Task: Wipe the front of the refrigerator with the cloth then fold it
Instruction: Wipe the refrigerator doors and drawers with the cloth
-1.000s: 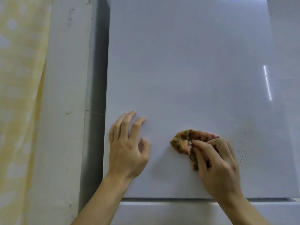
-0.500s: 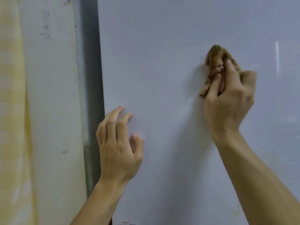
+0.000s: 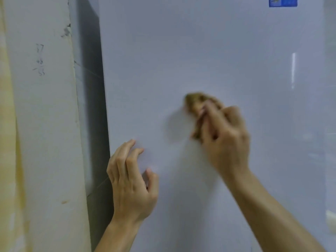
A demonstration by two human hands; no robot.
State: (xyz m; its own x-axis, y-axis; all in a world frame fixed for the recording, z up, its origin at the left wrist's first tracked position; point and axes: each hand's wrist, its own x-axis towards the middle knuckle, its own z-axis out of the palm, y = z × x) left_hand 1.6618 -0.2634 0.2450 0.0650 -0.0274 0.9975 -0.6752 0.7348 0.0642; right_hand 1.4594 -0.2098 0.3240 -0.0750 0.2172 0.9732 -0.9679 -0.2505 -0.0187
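Note:
The white refrigerator door (image 3: 209,51) fills most of the view. My right hand (image 3: 225,135) grips a bunched brown cloth (image 3: 195,101) and presses it against the door near the middle; hand and cloth are blurred by motion. The cloth sticks out above and to the left of my fingers. My left hand (image 3: 131,180) rests on the door near its left edge, fingertips touching the surface with the fingers bent and nothing in them.
A dark gap (image 3: 91,106) runs along the refrigerator's left side. Left of it stands a white wall (image 3: 45,124) with faint pencil marks, then a yellowish curtain (image 3: 7,160). A blue sticker (image 3: 282,1) sits at the door's top right.
My right hand has swept the cloth up the door and then leftwards towards the middle. The view has risen. My left hand has stayed near the door's left edge.

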